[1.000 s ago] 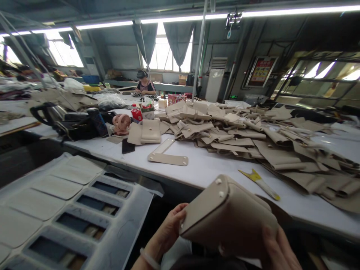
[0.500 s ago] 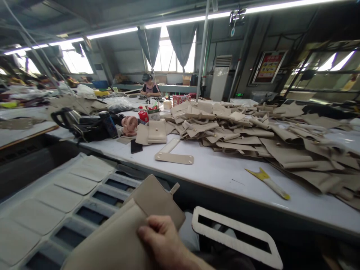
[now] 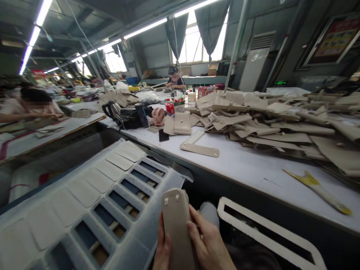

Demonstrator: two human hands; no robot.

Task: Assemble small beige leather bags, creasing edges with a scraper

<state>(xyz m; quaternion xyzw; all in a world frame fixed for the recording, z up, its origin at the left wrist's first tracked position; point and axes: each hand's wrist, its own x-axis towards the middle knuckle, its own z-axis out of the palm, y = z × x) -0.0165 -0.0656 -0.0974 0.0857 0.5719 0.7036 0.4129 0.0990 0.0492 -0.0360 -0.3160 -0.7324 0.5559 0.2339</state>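
A beige leather bag piece [image 3: 176,225] stands up between my two hands, its narrow, round-ended strip facing me. Two small white tabs show near the top of that strip. My left hand [image 3: 162,245] is closed along its left edge, with part of the fingers hidden behind it. On the other edge, the fingers and thumb of my right hand [image 3: 208,236] press against the leather. A similar beige strip with tabs [image 3: 199,149] lies on the white table, beside a pale slotted template [image 3: 194,138].
Left of my hands, a blue-grey slotted rack [image 3: 112,221] carries a row of pale flat panels [image 3: 81,191]. A white oblong frame [image 3: 270,234] is at right. Heaped leather pieces [image 3: 270,123], a yellow-ended tool [image 3: 317,191] and a pink fan [image 3: 158,116] occupy the table [image 3: 242,168]. A co-worker [image 3: 33,103] sits left.
My view has swung left. My left hand has come into sight on the bag piece, which has turned from its broad flapped side to its narrow strip. The right hand still grips it.
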